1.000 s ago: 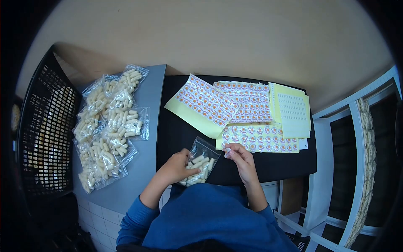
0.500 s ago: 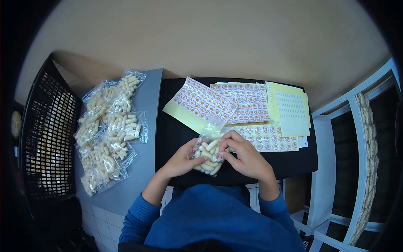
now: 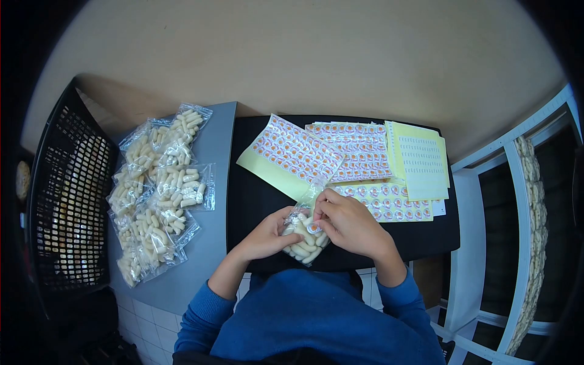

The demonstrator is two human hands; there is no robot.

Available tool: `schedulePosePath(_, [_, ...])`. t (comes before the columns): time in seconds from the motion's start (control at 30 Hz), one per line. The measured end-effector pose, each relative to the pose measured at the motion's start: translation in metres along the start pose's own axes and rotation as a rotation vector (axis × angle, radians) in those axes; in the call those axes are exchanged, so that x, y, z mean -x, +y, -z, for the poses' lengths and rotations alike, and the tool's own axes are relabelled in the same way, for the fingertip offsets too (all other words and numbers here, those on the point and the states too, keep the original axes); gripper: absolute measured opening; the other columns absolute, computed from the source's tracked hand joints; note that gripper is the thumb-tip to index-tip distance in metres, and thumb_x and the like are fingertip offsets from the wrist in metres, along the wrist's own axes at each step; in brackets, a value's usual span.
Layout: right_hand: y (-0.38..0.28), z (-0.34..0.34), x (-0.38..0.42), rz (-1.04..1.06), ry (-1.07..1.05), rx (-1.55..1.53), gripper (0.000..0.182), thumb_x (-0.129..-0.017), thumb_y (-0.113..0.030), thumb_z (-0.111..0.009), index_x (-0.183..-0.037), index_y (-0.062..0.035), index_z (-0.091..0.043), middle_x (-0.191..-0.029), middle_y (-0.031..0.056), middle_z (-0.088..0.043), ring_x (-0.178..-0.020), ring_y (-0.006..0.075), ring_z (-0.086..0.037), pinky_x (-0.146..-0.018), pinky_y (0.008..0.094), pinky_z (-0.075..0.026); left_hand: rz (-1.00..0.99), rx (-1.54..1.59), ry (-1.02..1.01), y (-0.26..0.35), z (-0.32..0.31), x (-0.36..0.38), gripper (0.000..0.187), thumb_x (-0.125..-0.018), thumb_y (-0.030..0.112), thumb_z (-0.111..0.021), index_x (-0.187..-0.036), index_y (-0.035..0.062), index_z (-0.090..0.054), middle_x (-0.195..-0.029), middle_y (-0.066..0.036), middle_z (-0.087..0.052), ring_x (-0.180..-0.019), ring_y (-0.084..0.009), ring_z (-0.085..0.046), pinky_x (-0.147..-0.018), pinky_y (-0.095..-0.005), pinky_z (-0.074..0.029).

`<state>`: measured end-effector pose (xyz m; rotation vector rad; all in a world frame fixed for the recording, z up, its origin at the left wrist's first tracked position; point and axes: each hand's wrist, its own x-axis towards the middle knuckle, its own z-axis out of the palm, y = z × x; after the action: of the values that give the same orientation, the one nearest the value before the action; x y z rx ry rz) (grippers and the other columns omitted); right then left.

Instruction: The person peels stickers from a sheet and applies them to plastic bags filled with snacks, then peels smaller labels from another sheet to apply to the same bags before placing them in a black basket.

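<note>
A clear plastic bag of pale, finger-shaped pieces (image 3: 309, 250) is in front of me over the black table. My left hand (image 3: 272, 234) grips the bag's left side, thumb lying across its front. On the bag's front, a small round sticker with an orange centre (image 3: 314, 229) shows at the fingertips of my right hand (image 3: 348, 225), which are pinched together at its upper right edge. Just beyond the bag's top lies a tilted sheet of round stickers (image 3: 292, 146), which the bag's clear upper end overlaps in this view.
More sticker sheets (image 3: 389, 204) and a yellow-backed label sheet (image 3: 421, 161) lie at the back right. Several filled bags (image 3: 159, 182) are piled on the grey surface (image 3: 213, 243) at left. A black basket (image 3: 73, 201) stands beyond them; a white shelf frame (image 3: 468, 225) is at right.
The bag has tilted and shifted slightly towards me. My right fingertips have moved a little left, over the upper edge of the sticker. My left hand keeps its grip.
</note>
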<state>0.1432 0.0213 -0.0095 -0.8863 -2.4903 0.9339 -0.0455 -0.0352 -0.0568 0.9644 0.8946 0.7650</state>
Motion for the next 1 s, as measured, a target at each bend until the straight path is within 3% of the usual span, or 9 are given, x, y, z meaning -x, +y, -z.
schedulePosePath(0.2, [-0.008, -0.009, 0.003, 0.001, 0.114, 0.094, 0.008, -0.071, -0.007, -0.058, -0.075, -0.0032, -0.054, -0.086, 0.0088, -0.050, -0.081, 0.0267, -0.052, -0.074, 0.0392, -0.040, -0.075, -0.007, 0.065, 0.004, -0.007, 0.001, 0.041, -0.077, -0.001, -0.057, -0.116, -0.0004, -0.042, -0.102, -0.008, -0.055, -0.093, -0.0112, -0.054, -0.081, -0.0247, -0.045])
schedulePosePath(0.3, [-0.009, -0.014, 0.008, 0.037, 0.243, 0.126, 0.013, -0.070, -0.011, -0.062, -0.080, -0.0056, -0.055, -0.101, 0.0101, -0.049, -0.100, 0.0295, -0.046, -0.088, 0.0430, -0.033, -0.131, -0.014, 0.118, 0.003, -0.008, 0.000, 0.039, -0.078, 0.002, -0.060, -0.114, -0.0001, -0.044, -0.101, -0.008, -0.055, -0.093, -0.0109, -0.054, -0.080, -0.0247, -0.045])
schedulePosePath(0.4, [-0.007, -0.017, 0.013, 0.022, 0.306, 0.209, 0.035, -0.068, -0.018, -0.067, -0.101, -0.0131, -0.059, -0.126, 0.0160, -0.034, -0.122, 0.0357, -0.028, -0.100, 0.0471, -0.021, -0.166, -0.027, 0.137, 0.005, -0.011, 0.001, 0.039, -0.077, 0.003, -0.062, -0.113, -0.0001, -0.045, -0.101, -0.007, -0.055, -0.094, -0.0109, -0.054, -0.081, -0.0254, -0.045])
schedulePosePath(0.5, [0.000, -0.035, 0.016, 0.002, 0.587, 0.039, 0.047, -0.068, -0.020, -0.069, -0.112, -0.0109, -0.055, -0.128, 0.0200, -0.030, -0.122, 0.0370, -0.027, -0.100, 0.0464, -0.020, -0.197, -0.018, 0.177, 0.007, -0.016, 0.001, 0.040, -0.077, 0.003, -0.063, -0.112, -0.0004, -0.044, -0.101, -0.007, -0.055, -0.094, -0.0112, -0.053, -0.081, -0.0256, -0.045])
schedulePosePath(0.57, [-0.005, -0.047, 0.017, -0.087, 0.693, 0.113, 0.065, -0.069, -0.016, -0.070, -0.126, -0.0069, -0.040, -0.130, 0.0234, -0.025, -0.121, 0.0333, -0.031, -0.098, 0.0457, -0.027, -0.217, -0.004, 0.209, 0.008, -0.017, 0.001, 0.041, -0.076, 0.004, -0.064, -0.112, -0.0006, -0.044, -0.100, -0.008, -0.055, -0.094, -0.0113, -0.053, -0.081, -0.0254, -0.044])
schedulePosePath(0.63, [0.003, -0.067, 0.016, -0.163, 0.798, -0.765, 0.081, -0.070, -0.009, -0.070, -0.134, -0.0035, -0.020, -0.130, 0.0234, -0.026, -0.115, 0.0281, -0.040, -0.091, 0.0414, -0.039, -0.261, -0.067, 0.188, 0.008, -0.015, 0.001, 0.039, -0.076, 0.004, -0.065, -0.109, -0.0001, -0.045, -0.100, -0.008, -0.055, -0.094, -0.0118, -0.053, -0.082, -0.0256, -0.044])
schedulePosePath(0.67, [0.001, -0.068, 0.015, -0.106, 0.756, -0.913, 0.090, -0.071, -0.004, -0.068, -0.136, -0.0042, -0.007, -0.124, 0.0228, -0.034, -0.104, 0.0242, -0.050, -0.080, 0.0328, -0.048, -0.256, -0.046, 0.174, 0.005, -0.014, 0.001, 0.036, -0.076, 0.005, -0.065, -0.107, 0.0004, -0.045, -0.101, -0.007, -0.055, -0.095, -0.0121, -0.053, -0.082, -0.0258, -0.044])
schedulePosePath(0.8, [0.000, -0.074, 0.022, -0.208, 0.620, -0.784, 0.086, -0.073, -0.002, -0.066, -0.136, -0.0045, -0.007, -0.113, 0.0204, -0.046, -0.092, 0.0230, -0.058, -0.070, 0.0292, -0.052, -0.173, -0.065, 0.171, 0.001, -0.010, 0.000, 0.032, -0.080, 0.007, -0.061, -0.107, -0.0008, -0.046, -0.099, -0.009, -0.056, -0.092, -0.0119, -0.054, -0.080, -0.0254, -0.045])
schedulePosePath(1.0, [0.001, -0.076, 0.025, -0.216, 0.576, -0.846, 0.087, -0.072, -0.002, -0.065, -0.137, -0.0072, -0.007, -0.113, 0.0226, -0.046, -0.095, 0.0229, -0.057, -0.073, 0.0303, -0.051, -0.108, -0.132, 0.227, -0.002, -0.008, 0.002, 0.030, -0.083, 0.009, -0.057, -0.109, -0.0016, -0.046, -0.095, -0.009, -0.057, -0.086, -0.0096, -0.055, -0.073, -0.0231, -0.046])
